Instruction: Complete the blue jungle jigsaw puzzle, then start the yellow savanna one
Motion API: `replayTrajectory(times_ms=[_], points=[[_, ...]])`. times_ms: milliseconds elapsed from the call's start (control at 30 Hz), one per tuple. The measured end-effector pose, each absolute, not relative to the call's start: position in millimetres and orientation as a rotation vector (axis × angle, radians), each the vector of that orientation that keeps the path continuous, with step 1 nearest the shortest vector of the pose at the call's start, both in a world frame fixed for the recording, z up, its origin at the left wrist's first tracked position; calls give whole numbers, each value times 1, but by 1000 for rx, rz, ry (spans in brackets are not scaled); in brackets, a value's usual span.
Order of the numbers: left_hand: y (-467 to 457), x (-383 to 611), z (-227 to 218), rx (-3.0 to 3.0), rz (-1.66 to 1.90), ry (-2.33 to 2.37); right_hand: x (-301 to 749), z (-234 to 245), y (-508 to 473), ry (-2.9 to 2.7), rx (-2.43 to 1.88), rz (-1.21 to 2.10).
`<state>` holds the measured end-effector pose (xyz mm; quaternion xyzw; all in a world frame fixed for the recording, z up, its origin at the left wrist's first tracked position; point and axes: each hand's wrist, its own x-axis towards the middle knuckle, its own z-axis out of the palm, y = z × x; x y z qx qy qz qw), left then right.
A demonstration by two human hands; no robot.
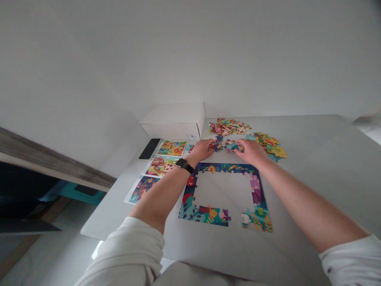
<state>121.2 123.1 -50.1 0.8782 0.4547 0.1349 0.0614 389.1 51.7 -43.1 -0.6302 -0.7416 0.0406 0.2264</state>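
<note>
A small cluster of jigsaw pieces (pixel 216 145) is covered by the fingers of the left hand (pixel 200 151), and a second cluster of jigsaw pieces (pixel 233 146) is reached over by the right hand (pixel 249 151). Both clusters are placed on the desk (pixel 312 159), just above the top edge of a partly assembled puzzle border (pixel 202 215). Each hand is held with its fingers extended forward and curved down towards the pieces. Neither hand is pressed together, but whether a piece is pinched cannot be told, as the fingertips are lost among the pieces.

A gap is seen in the lower edge of the border, near its right corner, so that section is only loosely linked. It could be pulled apart if the border is dragged by a sliding forearm or a hand. The left forearm passes close above the border's upper left corner, and a smartwatch (pixel 185 165) is worn on that wrist, so a catch on the pieces is possible.

Further pieces are heaped in an upper pile (pixel 228 127) and a right pile (pixel 266 145), which could be mixed together if the hands sweep sideways. Three printed picture sheets (pixel 160 165) are laid along the left side, beside a black smartphone (pixel 149 149), which could be nudged towards the desk's edge. A white cardboard box (pixel 172 121) stands behind them.
</note>
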Motion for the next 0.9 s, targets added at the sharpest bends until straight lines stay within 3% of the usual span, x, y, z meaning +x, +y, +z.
replayTrajectory(times_ms=[400, 633, 900], points=[[113, 119, -45, 2579, 395, 1173, 389, -42, 64, -1873, -1790, 299], [121, 112, -51, 2598, 538, 1438, 374, -42, 62, -2146, -1976, -28], [138, 118, -49, 2477, 331, 1606, 369, -47, 59, -2257, -1911, 23]])
